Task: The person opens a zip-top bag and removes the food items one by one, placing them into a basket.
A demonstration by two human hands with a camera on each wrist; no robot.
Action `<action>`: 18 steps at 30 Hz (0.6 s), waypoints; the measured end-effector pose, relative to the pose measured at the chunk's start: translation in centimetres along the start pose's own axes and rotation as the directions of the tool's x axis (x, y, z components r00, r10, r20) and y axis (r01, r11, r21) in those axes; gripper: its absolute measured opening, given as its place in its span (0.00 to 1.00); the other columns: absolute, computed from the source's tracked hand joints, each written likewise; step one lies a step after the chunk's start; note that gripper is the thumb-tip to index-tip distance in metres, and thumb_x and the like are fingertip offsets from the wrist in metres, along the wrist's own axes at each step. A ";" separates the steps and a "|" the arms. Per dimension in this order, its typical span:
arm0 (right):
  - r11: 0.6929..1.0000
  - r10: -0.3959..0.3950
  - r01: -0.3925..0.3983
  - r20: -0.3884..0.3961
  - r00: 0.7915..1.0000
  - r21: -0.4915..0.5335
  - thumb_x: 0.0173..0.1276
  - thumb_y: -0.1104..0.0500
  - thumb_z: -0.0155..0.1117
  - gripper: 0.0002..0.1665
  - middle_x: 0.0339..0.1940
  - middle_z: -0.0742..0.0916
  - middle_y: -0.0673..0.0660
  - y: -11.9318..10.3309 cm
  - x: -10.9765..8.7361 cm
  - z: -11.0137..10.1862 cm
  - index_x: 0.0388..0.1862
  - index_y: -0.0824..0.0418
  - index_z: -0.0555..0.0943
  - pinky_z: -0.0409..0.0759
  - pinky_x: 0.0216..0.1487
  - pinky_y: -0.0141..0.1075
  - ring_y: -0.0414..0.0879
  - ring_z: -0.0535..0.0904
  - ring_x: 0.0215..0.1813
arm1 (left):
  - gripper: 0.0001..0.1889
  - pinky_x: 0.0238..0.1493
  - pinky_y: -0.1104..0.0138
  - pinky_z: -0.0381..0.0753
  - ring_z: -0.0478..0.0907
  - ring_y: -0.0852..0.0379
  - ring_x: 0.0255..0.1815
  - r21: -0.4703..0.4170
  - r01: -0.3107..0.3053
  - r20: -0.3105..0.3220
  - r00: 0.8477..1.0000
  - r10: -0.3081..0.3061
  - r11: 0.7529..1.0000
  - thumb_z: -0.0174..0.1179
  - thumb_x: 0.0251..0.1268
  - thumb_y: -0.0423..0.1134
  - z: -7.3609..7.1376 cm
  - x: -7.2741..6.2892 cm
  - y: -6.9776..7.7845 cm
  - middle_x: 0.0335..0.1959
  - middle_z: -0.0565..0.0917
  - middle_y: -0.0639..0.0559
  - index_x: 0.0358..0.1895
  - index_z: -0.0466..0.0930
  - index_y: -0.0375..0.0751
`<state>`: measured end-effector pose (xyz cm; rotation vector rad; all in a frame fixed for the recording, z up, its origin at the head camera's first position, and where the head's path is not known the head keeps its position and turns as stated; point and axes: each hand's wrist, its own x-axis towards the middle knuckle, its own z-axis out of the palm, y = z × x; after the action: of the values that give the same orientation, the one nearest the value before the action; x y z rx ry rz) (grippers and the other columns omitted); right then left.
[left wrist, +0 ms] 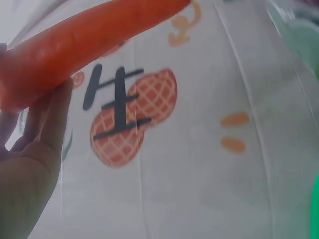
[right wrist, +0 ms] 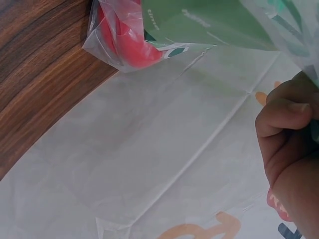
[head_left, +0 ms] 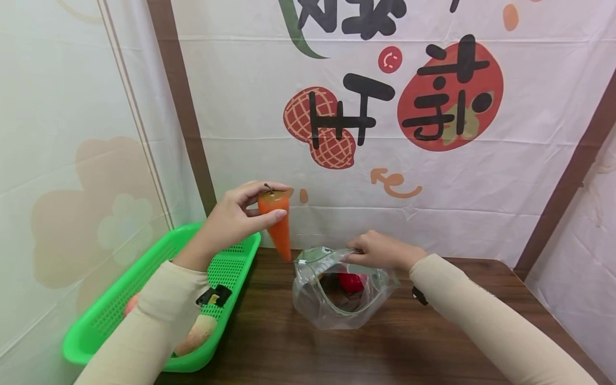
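An orange carrot (head_left: 277, 224) with a short dark stem hangs point down from my left hand (head_left: 236, 211), pinched near its thick end between thumb and fingers. Its tip is just left of and level with the mouth of a clear zip bag (head_left: 317, 307). In the left wrist view the carrot (left wrist: 84, 42) lies across the upper left, over part of the hand. My right hand (head_left: 380, 249) grips the bag's far rim with curled fingers. Inside the bag a red item (head_left: 352, 282) shows. In the right wrist view, red (right wrist: 132, 40) and a green printed panel appear through the plastic.
A green plastic basket (head_left: 250, 251) stands at the left, holding a pale brownish rounded item (head_left: 199, 332) and a pinkish one partly behind the left sleeve. The brown wooden table (head_left: 269, 347) meets a printed white cloth (head_left: 231, 96) at the back.
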<state>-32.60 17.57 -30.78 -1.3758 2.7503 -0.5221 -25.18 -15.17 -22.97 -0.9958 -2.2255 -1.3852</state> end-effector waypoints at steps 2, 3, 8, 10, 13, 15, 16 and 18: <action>1.000 0.007 -0.007 0.000 1.000 0.010 0.73 0.51 0.65 0.21 0.15 0.68 0.41 0.0 0.0 0.0 0.20 0.49 0.71 0.67 0.25 0.30 0.33 0.64 0.20 | 0.19 0.46 0.63 0.84 0.81 0.56 0.47 0.085 0.002 0.009 1.000 -0.003 0.996 0.70 0.64 0.39 -0.8 -0.2 -0.3 0.52 0.81 0.53 0.58 0.82 0.49; 1.000 0.009 -0.009 0.000 1.000 0.012 0.73 0.51 0.65 0.21 0.15 0.68 0.41 0.1 0.0 0.0 0.20 0.49 0.71 0.67 0.24 0.30 0.33 0.64 0.20 | 0.19 0.46 0.64 0.84 0.82 0.57 0.47 0.119 0.006 0.014 1.000 -0.008 0.993 0.70 0.63 0.39 -1.2 -0.3 -0.5 0.52 0.81 0.54 0.57 0.82 0.49; 1.000 0.009 -0.009 0.000 1.000 0.006 0.73 0.51 0.65 0.21 0.15 0.68 0.41 0.1 0.0 0.0 0.20 0.48 0.70 0.67 0.25 0.30 0.33 0.64 0.20 | 0.18 0.45 0.66 0.83 0.81 0.57 0.48 0.216 0.063 0.032 0.997 -0.071 0.974 0.71 0.63 0.42 -2.9 -1.0 -1.4 0.51 0.81 0.53 0.56 0.83 0.50; 1.000 0.006 -0.006 0.000 1.000 0.001 0.73 0.50 0.64 0.21 0.15 0.68 0.41 0.1 0.0 0.0 0.20 0.48 0.70 0.67 0.25 0.30 0.33 0.64 0.20 | 0.18 0.45 0.67 0.83 0.81 0.56 0.48 0.237 0.094 0.036 0.994 -0.105 0.967 0.70 0.63 0.43 -3.5 -1.2 -1.7 0.50 0.81 0.53 0.56 0.83 0.51; 1.000 0.000 0.000 -0.003 1.000 -0.002 0.73 0.50 0.64 0.21 0.15 0.68 0.41 0.2 0.0 0.0 0.20 0.48 0.71 0.68 0.25 0.30 0.33 0.64 0.20 | 0.19 0.41 0.66 0.83 0.80 0.54 0.45 0.266 0.141 0.041 0.987 -0.157 0.954 0.70 0.64 0.45 -4.3 -1.4 -2.3 0.48 0.83 0.52 0.57 0.82 0.51; 1.000 0.001 -0.001 -0.003 1.000 0.003 0.73 0.51 0.65 0.20 0.15 0.68 0.41 0.3 0.0 0.0 0.20 0.48 0.72 0.68 0.24 0.30 0.33 0.64 0.20 | 0.19 0.38 0.65 0.82 0.79 0.53 0.43 0.284 0.172 0.045 0.980 -0.192 0.943 0.69 0.64 0.46 -4.8 -1.5 -2.7 0.45 0.83 0.51 0.58 0.82 0.50; 1.000 0.002 -0.002 -0.002 1.000 0.006 0.73 0.51 0.65 0.20 0.15 0.69 0.41 0.3 0.0 0.1 0.20 0.48 0.72 0.68 0.24 0.30 0.33 0.64 0.20 | 0.20 0.36 0.64 0.81 0.79 0.51 0.42 0.291 0.189 0.045 0.977 -0.211 0.938 0.69 0.64 0.46 -5.1 -1.6 -3.0 0.44 0.84 0.50 0.58 0.82 0.50; 1.000 0.005 -0.005 0.002 1.000 0.014 0.73 0.52 0.65 0.20 0.15 0.69 0.41 0.4 0.0 0.1 0.20 0.48 0.72 0.68 0.24 0.30 0.33 0.65 0.19 | 0.20 0.35 0.62 0.80 0.78 0.50 0.41 0.306 0.229 0.042 0.967 -0.253 0.924 0.68 0.65 0.48 -5.7 -1.7 -3.6 0.44 0.84 0.49 0.59 0.81 0.50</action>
<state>-32.87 17.73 -31.02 -1.3650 2.7430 -0.5380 -27.00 -21.83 -23.69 -0.7022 -2.5918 -1.0651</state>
